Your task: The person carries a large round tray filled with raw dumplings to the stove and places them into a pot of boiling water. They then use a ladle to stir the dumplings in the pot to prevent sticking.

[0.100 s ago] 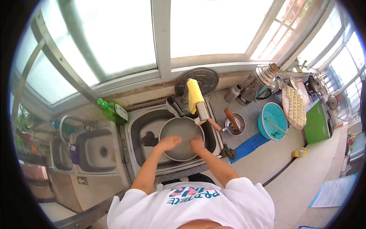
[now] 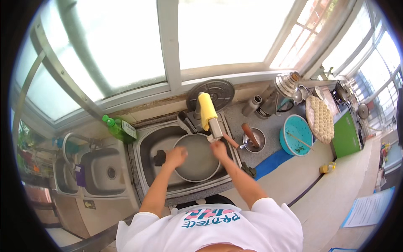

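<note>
A round grey metal basin (image 2: 197, 170) sits in the steel sink (image 2: 145, 170), holding what looks like cloudy liquid. Over the basin's left side is my left hand (image 2: 176, 156), its fingers smeared by motion. My right hand (image 2: 218, 149) is at the far right part of the basin, just below the faucet spout (image 2: 215, 130). Its fingers are blurred too, and I cannot tell whether it touches the spout. A yellow cloth (image 2: 207, 111) is wrapped over the faucet. Beside my left hand, a dark scouring pad (image 2: 159, 158) lies in the sink.
Left of the sink stands a green soap bottle (image 2: 120, 129). On the right counter are a small metal pot (image 2: 259, 136) with a wooden handle, a teal bowl (image 2: 289, 147) with chopsticks, a tray of dumplings (image 2: 320, 119), and a thermos (image 2: 252, 106). A dark round lid (image 2: 224, 90) leans behind the faucet.
My right hand has moved up toward the faucet spout. My left hand has shifted left, near the scouring pad. The whole view has shifted slightly.
</note>
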Demonstrator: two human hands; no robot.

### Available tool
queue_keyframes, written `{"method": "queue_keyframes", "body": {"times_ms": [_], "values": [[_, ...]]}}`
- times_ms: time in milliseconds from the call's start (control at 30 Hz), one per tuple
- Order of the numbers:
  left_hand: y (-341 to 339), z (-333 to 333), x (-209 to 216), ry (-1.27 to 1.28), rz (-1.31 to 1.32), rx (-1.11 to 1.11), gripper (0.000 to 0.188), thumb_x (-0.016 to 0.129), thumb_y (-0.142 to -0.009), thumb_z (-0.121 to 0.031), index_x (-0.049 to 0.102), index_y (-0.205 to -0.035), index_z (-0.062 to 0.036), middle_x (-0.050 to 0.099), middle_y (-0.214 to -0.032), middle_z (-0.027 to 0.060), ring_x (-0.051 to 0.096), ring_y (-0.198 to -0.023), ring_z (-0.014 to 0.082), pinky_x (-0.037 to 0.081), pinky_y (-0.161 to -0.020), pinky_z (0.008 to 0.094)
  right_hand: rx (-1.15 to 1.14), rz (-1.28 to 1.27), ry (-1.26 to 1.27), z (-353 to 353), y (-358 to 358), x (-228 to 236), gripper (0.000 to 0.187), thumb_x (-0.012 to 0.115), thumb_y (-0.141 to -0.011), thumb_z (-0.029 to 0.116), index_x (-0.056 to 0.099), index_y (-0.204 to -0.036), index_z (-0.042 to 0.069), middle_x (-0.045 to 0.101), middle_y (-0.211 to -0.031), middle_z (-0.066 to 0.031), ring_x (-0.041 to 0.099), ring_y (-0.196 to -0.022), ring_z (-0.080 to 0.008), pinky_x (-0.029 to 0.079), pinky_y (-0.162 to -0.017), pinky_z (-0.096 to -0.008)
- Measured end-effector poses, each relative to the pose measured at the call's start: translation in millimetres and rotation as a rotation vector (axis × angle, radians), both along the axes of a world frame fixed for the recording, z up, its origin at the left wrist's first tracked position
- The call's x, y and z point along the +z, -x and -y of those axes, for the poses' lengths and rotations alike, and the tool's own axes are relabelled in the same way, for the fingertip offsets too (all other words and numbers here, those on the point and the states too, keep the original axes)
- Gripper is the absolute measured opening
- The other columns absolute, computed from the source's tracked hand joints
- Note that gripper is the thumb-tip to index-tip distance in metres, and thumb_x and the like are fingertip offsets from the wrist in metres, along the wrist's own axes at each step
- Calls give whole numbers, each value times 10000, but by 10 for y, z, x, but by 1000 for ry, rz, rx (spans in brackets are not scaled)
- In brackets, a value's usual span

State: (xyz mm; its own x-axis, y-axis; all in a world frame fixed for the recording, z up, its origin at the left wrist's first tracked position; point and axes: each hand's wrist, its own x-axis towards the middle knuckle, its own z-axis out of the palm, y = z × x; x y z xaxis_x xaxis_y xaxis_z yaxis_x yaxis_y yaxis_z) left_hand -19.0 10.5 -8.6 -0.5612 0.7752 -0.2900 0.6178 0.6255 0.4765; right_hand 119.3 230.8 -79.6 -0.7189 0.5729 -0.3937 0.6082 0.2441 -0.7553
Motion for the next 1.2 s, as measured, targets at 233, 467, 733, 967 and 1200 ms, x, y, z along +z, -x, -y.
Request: {"method": "queue_keyframes", "body": {"times_ms": [233, 467, 733, 967, 1200], "values": [[625, -1511, 576, -1011, 1742, 581, 425, 438, -997, -391, 540, -716, -89, 459, -579, -10, 368, -434, 99, 274, -412, 246, 45, -491, 1090, -538, 1223, 1621, 311, 466, -984, 312, 582, -898, 37, 604, -789, -66, 608, -600, -168, 520, -578, -296], [171, -1911, 790, -1222, 795, 685, 417, 398, -1013, -401, 577, -831, -71, 544, -684, -18, 513, -626, 66, 408, -556, 224, -132, -477, 947, -551, 1241, 1613, 181, 544, -939, 198, 624, -975, 40, 634, -844, -58, 603, -684, -120, 494, -617, -261], [218, -1646, 826, -798, 950, 729, 404, 401, -1010, -397, 630, -1033, -65, 630, -893, 31, 593, -748, 110, 477, -682, 266, -308, -610, 103, -809, 1147, 1400, 340, 486, -978, 384, 588, -980, 60, 607, -806, -44, 578, -664, -123, 477, -571, -275], [363, -1788, 854, -973, 1358, 501, 180, 539, -934, -177, 606, -1031, -42, 648, -845, 31, 639, -699, 139, 535, -634, 269, -112, -617, 1294, -755, 1170, 1411, 399, 445, -995, 408, 572, -787, 92, 544, -650, -4, 498, -519, -104, 405, -467, -254], [352, -1602, 757, -983, 1558, 603, 503, 361, -996, -482, 525, -1222, -63, 625, -1098, 58, 607, -1005, 190, 460, -904, 382, -92, -515, 603, -684, 769, 1715, 386, 398, -1019, 342, 623, -905, 50, 614, -749, -11, 570, -645, -110, 473, -638, -241]]}}
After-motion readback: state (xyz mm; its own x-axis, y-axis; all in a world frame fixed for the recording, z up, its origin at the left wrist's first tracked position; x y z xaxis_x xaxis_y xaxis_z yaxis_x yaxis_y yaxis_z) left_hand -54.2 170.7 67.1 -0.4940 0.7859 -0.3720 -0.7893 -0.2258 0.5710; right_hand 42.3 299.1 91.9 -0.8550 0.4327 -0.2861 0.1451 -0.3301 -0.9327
